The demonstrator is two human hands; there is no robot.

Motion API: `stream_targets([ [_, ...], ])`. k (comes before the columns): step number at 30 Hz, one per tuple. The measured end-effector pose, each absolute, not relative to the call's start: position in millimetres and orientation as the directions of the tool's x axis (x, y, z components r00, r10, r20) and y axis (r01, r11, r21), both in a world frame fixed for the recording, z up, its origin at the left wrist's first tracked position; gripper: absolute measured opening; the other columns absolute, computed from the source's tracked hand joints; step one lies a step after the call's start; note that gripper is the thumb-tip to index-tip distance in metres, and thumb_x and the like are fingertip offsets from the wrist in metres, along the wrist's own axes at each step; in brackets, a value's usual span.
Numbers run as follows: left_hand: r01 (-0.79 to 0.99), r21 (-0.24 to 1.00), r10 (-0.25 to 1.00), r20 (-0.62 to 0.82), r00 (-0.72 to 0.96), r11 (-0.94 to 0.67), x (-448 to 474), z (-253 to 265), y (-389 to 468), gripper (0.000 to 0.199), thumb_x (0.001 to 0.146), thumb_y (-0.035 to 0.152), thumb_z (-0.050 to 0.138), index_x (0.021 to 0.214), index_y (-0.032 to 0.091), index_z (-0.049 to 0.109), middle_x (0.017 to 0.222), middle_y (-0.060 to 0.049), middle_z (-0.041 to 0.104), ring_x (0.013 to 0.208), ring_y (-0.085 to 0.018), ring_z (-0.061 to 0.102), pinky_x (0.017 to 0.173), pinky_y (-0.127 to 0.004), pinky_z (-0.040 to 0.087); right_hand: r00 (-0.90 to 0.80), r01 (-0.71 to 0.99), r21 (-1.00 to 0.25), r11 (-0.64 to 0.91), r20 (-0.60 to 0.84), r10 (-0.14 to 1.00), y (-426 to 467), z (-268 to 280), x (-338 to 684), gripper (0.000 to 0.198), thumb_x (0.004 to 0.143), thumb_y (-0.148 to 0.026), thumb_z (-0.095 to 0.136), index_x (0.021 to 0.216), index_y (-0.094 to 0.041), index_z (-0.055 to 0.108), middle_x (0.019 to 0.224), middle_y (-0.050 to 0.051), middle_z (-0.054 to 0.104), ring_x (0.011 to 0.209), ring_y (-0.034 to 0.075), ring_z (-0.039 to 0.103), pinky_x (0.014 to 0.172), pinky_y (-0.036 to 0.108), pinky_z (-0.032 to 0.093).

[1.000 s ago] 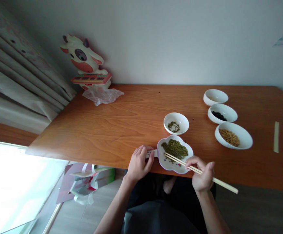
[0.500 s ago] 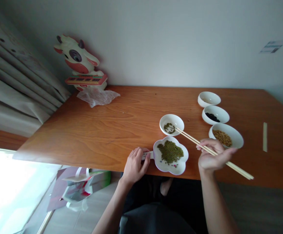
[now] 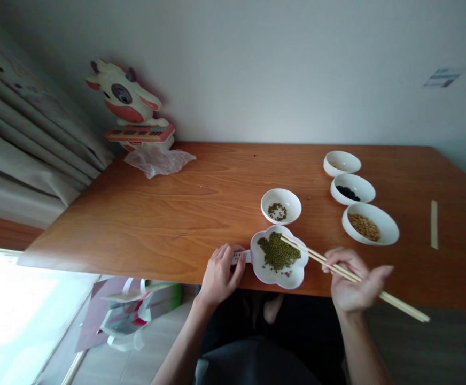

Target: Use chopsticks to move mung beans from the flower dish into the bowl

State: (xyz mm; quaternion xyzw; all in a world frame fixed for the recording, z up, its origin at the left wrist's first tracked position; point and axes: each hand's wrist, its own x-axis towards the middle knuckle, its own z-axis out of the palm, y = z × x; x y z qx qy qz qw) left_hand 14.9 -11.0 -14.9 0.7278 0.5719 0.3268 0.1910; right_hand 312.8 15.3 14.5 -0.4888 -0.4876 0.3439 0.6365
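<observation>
My left hand (image 3: 220,272) grips the short handle of a white, flower-shaped dish (image 3: 262,271) with a purple rim at the table's front edge. Green mung beans (image 3: 278,251) are heaped in that dish. In my right hand (image 3: 353,280) is a pair of wooden chopsticks (image 3: 317,256), their tips over the beans. Whether the tips pinch a bean is too small to tell. Just behind the dish stands a round white bowl (image 3: 293,215) with some green beans on its bottom.
On the right stand a bowl of tan beans (image 3: 364,227), a bowl of black beans (image 3: 348,192) and a bowl (image 3: 342,163) with a little pale content. A light strip (image 3: 434,224) lies farther right. A cow toy (image 3: 131,107) and clear plastic bag (image 3: 161,162) occupy the back left.
My right hand has moved the chopstick tips from the round bowl toward me, over the beans in the flower-shaped dish. My left hand keeps its hold on the handle.
</observation>
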Motion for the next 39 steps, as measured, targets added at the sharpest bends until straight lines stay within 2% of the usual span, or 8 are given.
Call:
stream_targets([
  [4, 0.711, 0.651, 0.959, 0.253, 0.126, -0.265, 15.4, -14.5, -10.9, 0.012, 0.108, 0.032, 0.052, 0.112, 0.024, 0.060, 0.107, -0.009, 0.072, 0.099, -0.027, 0.069, 0.091, -0.045, 0.055, 0.082, 0.094, -0.975, 0.201, 0.209, 0.975, -15.0, 5.6, 307.0, 0.086, 0.102, -0.079, 0.018, 0.071, -0.023, 0.075, 0.067, 0.008, 0.066, 0.061, 0.024, 0.062, 0.056, 0.037, 0.047],
  [8, 0.715, 0.649, 0.961, 0.246, 0.124, -0.258, 15.8, -14.0, -10.4, 0.012, 0.108, 0.031, 0.052, 0.111, 0.023, 0.060, 0.106, -0.009, 0.072, 0.098, -0.027, 0.069, 0.090, -0.044, 0.055, -0.022, 0.145, -0.972, 0.187, 0.185, 0.982, -29.2, -1.7, 304.6, 0.087, 0.101, -0.080, 0.014, 0.073, -0.024, 0.075, 0.071, 0.008, 0.068, 0.070, 0.026, 0.063, 0.061, 0.038, 0.046],
  [12, 0.720, 0.645, 0.962, 0.243, 0.126, -0.257, 15.7, -14.8, -9.9, 0.013, 0.108, 0.032, 0.051, 0.110, 0.023, 0.061, 0.104, -0.009, 0.072, 0.096, -0.027, 0.069, 0.089, -0.043, 0.055, -0.057, 0.170, -0.966, 0.197, 0.190, 0.980, -31.3, -5.2, 304.9, 0.089, 0.100, -0.080, 0.008, 0.074, -0.025, 0.073, 0.073, 0.007, 0.066, 0.071, 0.026, 0.060, 0.064, 0.038, 0.044],
  [19, 0.716, 0.648, 0.962, 0.234, 0.137, -0.260, 14.8, -13.5, -10.0, 0.014, 0.109, 0.031, 0.050, 0.111, 0.022, 0.060, 0.104, -0.009, 0.071, 0.096, -0.026, 0.068, 0.090, -0.043, 0.054, -0.122, 0.225, -0.954, 0.198, 0.174, 0.977, -31.5, -8.8, 301.8, 0.083, 0.101, -0.079, 0.011, 0.079, -0.026, 0.070, 0.075, 0.005, 0.066, 0.070, 0.025, 0.059, 0.065, 0.037, 0.041],
  [27, 0.712, 0.652, 0.963, 0.229, 0.141, -0.259, 15.0, -12.9, -10.2, 0.013, 0.108, 0.031, 0.051, 0.111, 0.022, 0.060, 0.106, -0.009, 0.071, 0.099, -0.027, 0.068, 0.092, -0.043, 0.053, -0.152, 0.249, -0.946, 0.209, 0.175, 0.973, -31.6, -11.3, 300.0, 0.079, 0.105, -0.072, 0.009, 0.083, -0.026, 0.070, 0.079, 0.005, 0.068, 0.074, 0.025, 0.061, 0.065, 0.037, 0.041],
  [39, 0.707, 0.658, 0.964, 0.228, 0.140, -0.258, 15.3, -13.2, -10.3, 0.013, 0.108, 0.030, 0.051, 0.111, 0.022, 0.061, 0.105, -0.009, 0.071, 0.098, -0.027, 0.067, 0.092, -0.042, 0.053, -0.206, 0.249, -0.939, 0.238, 0.189, 0.960, -27.5, -6.5, 293.5, 0.080, 0.102, -0.078, 0.010, 0.084, -0.026, 0.068, 0.078, 0.004, 0.067, 0.068, 0.022, 0.059, 0.060, 0.035, 0.043],
])
